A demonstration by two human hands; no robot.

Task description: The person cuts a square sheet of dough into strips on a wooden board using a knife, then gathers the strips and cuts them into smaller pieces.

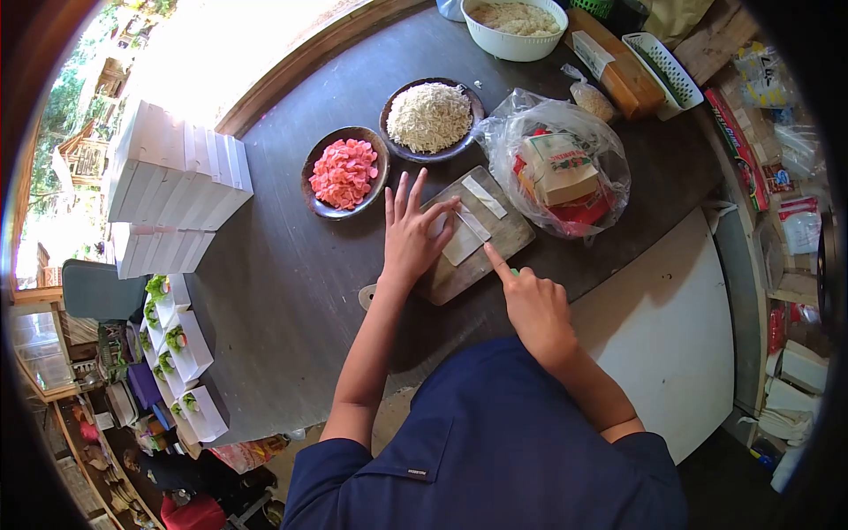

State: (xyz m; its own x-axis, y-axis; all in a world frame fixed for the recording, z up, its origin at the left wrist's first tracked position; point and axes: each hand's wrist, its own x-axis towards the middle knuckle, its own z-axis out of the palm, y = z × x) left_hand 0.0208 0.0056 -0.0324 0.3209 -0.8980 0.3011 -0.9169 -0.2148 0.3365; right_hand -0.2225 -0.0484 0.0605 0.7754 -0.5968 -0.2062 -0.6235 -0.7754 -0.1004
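Cutting looks part-way, my judgement: 1 narrow pale strip (484, 196) lies apart on the wooden board (509, 231), center of frame; the pale slab (462, 242) sits beside it on the same board, a larger piece not in strips. Knife blade (473, 223) lies across the slab's upper right side; can't tell if it has gone through.

Right hand (539, 309): grip clamped on the green knife handle (515, 272), index finger out along the blade. Left hand (410, 240): thumb and index close together near the blade's far end, other 3 fingers spread; can't tell if that grip is clamped on anything.

Above the board on the dark worktop (274, 344): 2 bowls, 1 of pink slices (344, 174), 1 of pale shreds (430, 117), both well filled. Left of frame: stacked white boxes (181, 168), looks shut; lower left, open white boxes (188, 343) with leafy greens inside, other contents unclear.

Writing: package in the clear bag (558, 168), right of the board, has green and red print, not legible. Red box (738, 146), upper right, has pale lettering, can't read surely. Small label (417, 473) on the dark shirt, bottom center, too small. No brand confirmed.
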